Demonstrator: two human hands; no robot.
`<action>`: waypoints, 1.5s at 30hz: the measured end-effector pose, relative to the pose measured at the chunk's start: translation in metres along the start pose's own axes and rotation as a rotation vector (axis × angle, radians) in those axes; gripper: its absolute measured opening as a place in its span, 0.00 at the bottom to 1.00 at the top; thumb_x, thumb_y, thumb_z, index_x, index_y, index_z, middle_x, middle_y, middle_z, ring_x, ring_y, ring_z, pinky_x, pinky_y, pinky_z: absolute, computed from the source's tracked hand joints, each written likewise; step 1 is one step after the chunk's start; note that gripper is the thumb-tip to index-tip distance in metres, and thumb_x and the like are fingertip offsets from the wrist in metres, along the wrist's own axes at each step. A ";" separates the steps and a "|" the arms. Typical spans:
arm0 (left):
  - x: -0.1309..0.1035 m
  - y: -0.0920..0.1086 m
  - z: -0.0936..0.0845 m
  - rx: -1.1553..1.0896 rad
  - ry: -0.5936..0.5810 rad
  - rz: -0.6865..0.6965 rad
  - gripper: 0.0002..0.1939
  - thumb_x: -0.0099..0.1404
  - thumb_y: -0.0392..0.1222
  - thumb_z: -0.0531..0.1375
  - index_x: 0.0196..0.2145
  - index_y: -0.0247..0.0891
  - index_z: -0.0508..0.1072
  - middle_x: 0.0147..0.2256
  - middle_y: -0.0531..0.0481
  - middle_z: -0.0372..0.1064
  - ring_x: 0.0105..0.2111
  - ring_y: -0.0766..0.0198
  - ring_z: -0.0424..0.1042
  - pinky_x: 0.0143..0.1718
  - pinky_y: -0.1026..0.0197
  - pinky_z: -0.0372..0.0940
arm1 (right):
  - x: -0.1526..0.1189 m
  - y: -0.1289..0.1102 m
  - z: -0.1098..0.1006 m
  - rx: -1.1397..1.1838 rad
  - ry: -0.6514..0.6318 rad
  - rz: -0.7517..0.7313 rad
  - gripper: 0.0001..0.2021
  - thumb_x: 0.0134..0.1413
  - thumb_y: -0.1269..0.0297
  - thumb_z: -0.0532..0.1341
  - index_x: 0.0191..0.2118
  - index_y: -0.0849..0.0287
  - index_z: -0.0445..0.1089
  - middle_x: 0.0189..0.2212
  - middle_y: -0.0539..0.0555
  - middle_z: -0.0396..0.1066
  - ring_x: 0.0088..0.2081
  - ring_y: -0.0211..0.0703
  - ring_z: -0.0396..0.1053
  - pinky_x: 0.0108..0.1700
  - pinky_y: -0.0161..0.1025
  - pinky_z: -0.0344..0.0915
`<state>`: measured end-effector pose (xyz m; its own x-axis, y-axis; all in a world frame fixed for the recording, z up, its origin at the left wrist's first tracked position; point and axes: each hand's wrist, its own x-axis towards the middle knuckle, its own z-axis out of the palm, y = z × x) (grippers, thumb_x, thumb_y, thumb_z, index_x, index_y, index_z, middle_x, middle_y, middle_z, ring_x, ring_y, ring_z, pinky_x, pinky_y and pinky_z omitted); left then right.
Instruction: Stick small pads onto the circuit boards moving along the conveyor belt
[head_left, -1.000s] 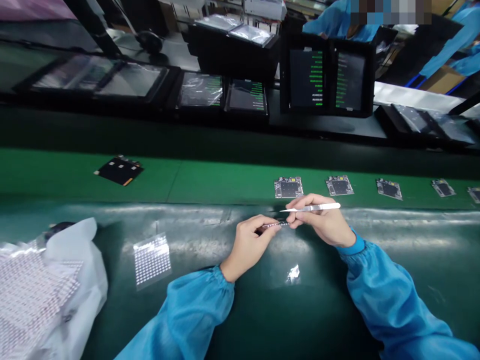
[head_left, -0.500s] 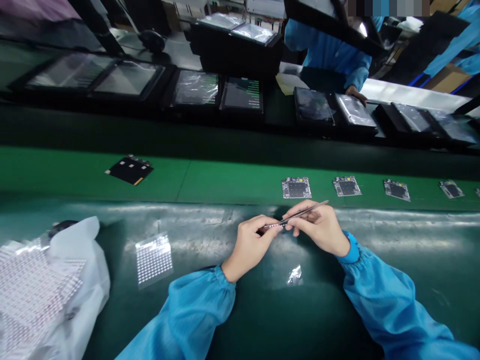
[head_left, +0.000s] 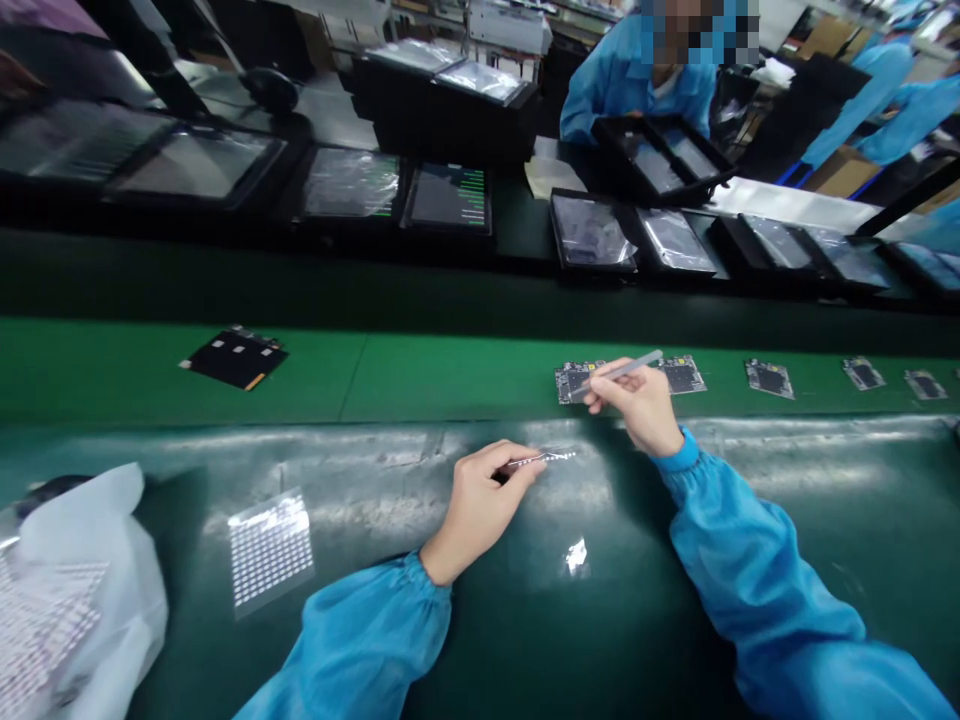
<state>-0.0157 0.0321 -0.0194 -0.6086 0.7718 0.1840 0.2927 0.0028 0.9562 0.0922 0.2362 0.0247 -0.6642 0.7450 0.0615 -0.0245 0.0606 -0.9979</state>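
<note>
Between thumb and fingers, my left hand pinches a narrow strip of small white stickers, held above the dark green mat. My right hand grips a pair of tweezers, tips pointing down and left at a circuit board on the bright green belt. Whether the tips touch the board I cannot tell, and my fingers hide its right part. Just behind that hand lies a second circuit board, partly covered by it.
A sheet of white dots and a white bag with sticker sheets lie left. A clear scrap rests on the mat. A black-covered board and more boards sit along the belt. Beyond, a co-worker handles a black tray.
My right hand with the tweezers has moved away from the sticker strip, up to the circuit board. My left hand keeps the strip. The co-worker's black tray has come down.
</note>
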 end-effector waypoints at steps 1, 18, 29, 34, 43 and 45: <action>0.000 -0.001 0.000 0.001 0.002 0.001 0.04 0.63 0.38 0.65 0.32 0.39 0.82 0.27 0.50 0.79 0.25 0.65 0.75 0.26 0.65 0.68 | 0.012 0.006 -0.003 -0.010 0.035 0.003 0.13 0.46 0.59 0.73 0.32 0.62 0.74 0.22 0.54 0.76 0.21 0.42 0.74 0.25 0.38 0.74; 0.002 0.002 -0.003 0.030 -0.005 0.018 0.05 0.63 0.38 0.65 0.31 0.39 0.81 0.27 0.51 0.79 0.24 0.65 0.75 0.26 0.64 0.68 | 0.056 0.047 -0.022 -0.079 0.145 0.087 0.18 0.41 0.61 0.72 0.35 0.60 0.67 0.20 0.50 0.74 0.22 0.44 0.76 0.22 0.35 0.73; 0.002 0.001 -0.004 0.032 -0.001 0.035 0.05 0.63 0.39 0.65 0.31 0.39 0.81 0.26 0.51 0.79 0.23 0.65 0.74 0.26 0.64 0.68 | 0.048 0.044 -0.031 -0.137 0.107 0.030 0.18 0.43 0.55 0.72 0.34 0.60 0.68 0.21 0.51 0.75 0.23 0.42 0.75 0.24 0.35 0.73; 0.004 0.006 -0.004 0.036 0.003 0.041 0.05 0.62 0.39 0.64 0.31 0.39 0.81 0.24 0.51 0.78 0.22 0.65 0.74 0.24 0.65 0.67 | 0.041 0.040 -0.034 -0.198 0.103 -0.007 0.15 0.46 0.56 0.70 0.33 0.59 0.69 0.22 0.52 0.75 0.24 0.41 0.75 0.27 0.35 0.73; 0.003 0.003 -0.004 0.031 -0.006 0.033 0.05 0.63 0.39 0.65 0.32 0.39 0.81 0.26 0.50 0.79 0.23 0.65 0.75 0.25 0.65 0.68 | 0.033 0.040 -0.046 -0.351 0.118 -0.050 0.10 0.49 0.58 0.68 0.33 0.58 0.71 0.25 0.52 0.75 0.25 0.42 0.74 0.30 0.38 0.72; 0.003 0.003 -0.004 0.031 -0.004 0.036 0.05 0.63 0.39 0.65 0.32 0.39 0.81 0.26 0.51 0.79 0.23 0.65 0.75 0.25 0.65 0.68 | 0.031 0.035 -0.051 -0.435 0.121 -0.119 0.08 0.55 0.58 0.64 0.35 0.58 0.71 0.28 0.52 0.74 0.28 0.44 0.74 0.33 0.40 0.73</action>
<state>-0.0197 0.0321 -0.0149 -0.5941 0.7744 0.2174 0.3372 -0.0056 0.9414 0.1088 0.2950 -0.0075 -0.5836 0.7862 0.2033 0.2373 0.4045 -0.8832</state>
